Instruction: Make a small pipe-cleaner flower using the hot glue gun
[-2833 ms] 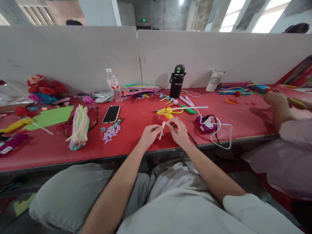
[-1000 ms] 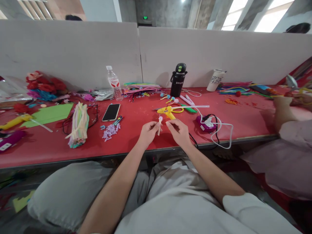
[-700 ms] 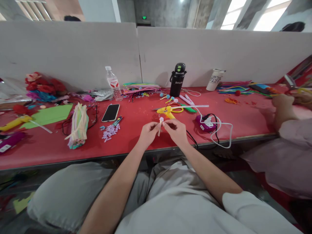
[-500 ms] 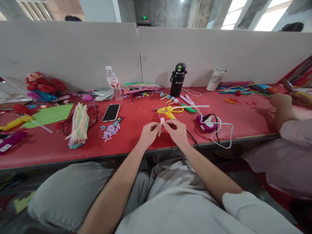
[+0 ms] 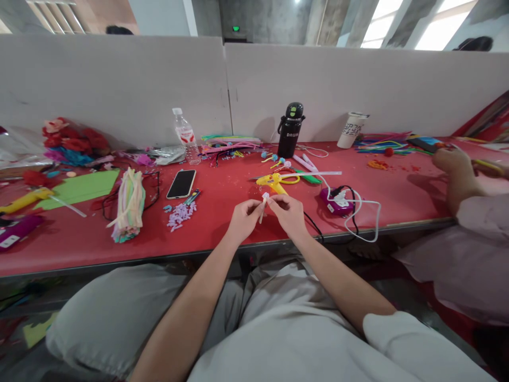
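Observation:
Between my hands, just above the red table near its front edge, is a small pipe-cleaner flower (image 5: pixel 265 196) with a pale lilac head and a cream stem pointing down. My left hand (image 5: pixel 243 218) pinches it from the left, thumb against forefinger. On the other side, my right hand (image 5: pixel 289 213) has its fingertips closed at the flower's head. Just beyond my fingers lies a yellow glue gun (image 5: pixel 272 182) with a clear glue stick. Small lilac pipe-cleaner pieces (image 5: pixel 181 216) are heaped left of my hands, by a box cutter (image 5: pixel 193 197).
A phone (image 5: pixel 181 184) and a pipe-cleaner bundle (image 5: pixel 129 207) lie left. At the back stand a plastic bottle (image 5: pixel 185 135), black flask (image 5: pixel 290 132) and paper cup (image 5: pixel 352 131). A purple power strip (image 5: pixel 336 202) trails cables rightward. Another person's hand (image 5: pixel 453 162) is far right.
My hands and the flower have barely moved. At the far right, the other person's hand has shifted slightly left, and the tool it held raised is now lower.

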`<state>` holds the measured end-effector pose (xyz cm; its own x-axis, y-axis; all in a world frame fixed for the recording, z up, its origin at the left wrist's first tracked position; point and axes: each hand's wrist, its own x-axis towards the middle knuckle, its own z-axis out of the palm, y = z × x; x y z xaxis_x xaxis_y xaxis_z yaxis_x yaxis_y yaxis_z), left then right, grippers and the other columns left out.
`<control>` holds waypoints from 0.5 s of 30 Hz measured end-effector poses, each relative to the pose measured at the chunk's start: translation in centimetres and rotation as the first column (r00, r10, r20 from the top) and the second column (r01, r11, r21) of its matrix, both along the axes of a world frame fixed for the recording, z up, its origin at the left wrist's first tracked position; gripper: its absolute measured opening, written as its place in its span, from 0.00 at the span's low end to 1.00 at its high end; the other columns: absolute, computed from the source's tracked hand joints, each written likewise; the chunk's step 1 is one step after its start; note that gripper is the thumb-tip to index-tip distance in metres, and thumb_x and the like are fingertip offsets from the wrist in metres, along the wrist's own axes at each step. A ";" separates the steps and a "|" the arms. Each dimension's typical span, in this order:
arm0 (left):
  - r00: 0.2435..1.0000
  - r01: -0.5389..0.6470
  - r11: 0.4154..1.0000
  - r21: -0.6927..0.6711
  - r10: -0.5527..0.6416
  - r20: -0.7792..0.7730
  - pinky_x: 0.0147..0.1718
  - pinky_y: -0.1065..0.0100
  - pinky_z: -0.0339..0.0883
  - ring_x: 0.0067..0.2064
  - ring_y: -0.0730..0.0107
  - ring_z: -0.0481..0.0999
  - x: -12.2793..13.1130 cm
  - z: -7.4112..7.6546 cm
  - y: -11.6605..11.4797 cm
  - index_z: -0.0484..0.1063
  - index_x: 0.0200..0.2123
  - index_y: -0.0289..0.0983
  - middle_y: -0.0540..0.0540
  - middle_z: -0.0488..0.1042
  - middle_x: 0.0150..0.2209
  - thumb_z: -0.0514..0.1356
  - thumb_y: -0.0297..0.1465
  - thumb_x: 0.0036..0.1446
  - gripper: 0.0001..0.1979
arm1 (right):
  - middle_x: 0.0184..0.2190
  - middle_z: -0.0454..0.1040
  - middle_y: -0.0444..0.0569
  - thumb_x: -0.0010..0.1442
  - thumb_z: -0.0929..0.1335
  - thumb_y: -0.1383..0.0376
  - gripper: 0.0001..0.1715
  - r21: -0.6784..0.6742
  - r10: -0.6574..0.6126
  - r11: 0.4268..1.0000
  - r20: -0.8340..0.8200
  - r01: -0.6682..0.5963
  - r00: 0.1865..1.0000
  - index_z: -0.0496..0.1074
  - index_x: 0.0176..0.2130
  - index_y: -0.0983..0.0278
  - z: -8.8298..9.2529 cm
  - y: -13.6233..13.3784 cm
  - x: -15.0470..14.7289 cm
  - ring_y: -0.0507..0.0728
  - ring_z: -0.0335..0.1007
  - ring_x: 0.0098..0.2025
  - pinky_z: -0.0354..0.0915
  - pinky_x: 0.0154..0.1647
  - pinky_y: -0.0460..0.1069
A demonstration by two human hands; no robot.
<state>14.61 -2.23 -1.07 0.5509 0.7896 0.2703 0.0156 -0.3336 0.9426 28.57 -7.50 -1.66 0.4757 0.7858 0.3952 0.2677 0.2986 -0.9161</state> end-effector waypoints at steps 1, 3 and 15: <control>1.000 0.002 1.000 0.009 -0.002 -0.001 0.29 0.71 0.61 0.25 0.74 0.67 0.0 0.0 0.0 0.73 0.29 0.34 0.51 0.69 0.21 0.57 0.41 0.60 0.16 | 0.31 0.79 0.49 0.55 0.71 0.57 0.12 0.001 0.002 1.000 0.000 -0.002 1.000 0.77 0.33 0.64 -0.1 0.1 0.0 0.57 0.75 0.33 0.71 0.37 0.51; 1.000 0.002 1.000 0.031 -0.002 -0.010 0.29 0.71 0.61 0.25 0.74 0.67 -0.1 0.1 -0.1 0.73 0.28 0.35 0.51 0.69 0.21 0.57 0.40 0.60 0.16 | 0.31 0.79 0.49 0.55 0.71 0.57 0.13 0.006 0.001 1.000 0.003 -0.001 1.000 0.77 0.33 0.64 -0.2 0.2 0.0 0.57 0.75 0.33 0.71 0.37 0.51; 1.000 -0.022 1.000 -0.016 0.022 0.004 0.28 0.71 0.61 0.26 0.75 0.66 0.2 -0.8 0.6 0.69 0.34 0.35 0.49 0.69 0.26 0.54 0.37 0.62 0.12 | 0.28 0.75 0.47 0.56 0.70 0.56 0.13 -0.007 0.088 0.996 0.118 -0.088 0.989 0.75 0.34 0.63 -0.6 -1.8 2.2 0.54 0.69 0.29 0.66 0.31 0.49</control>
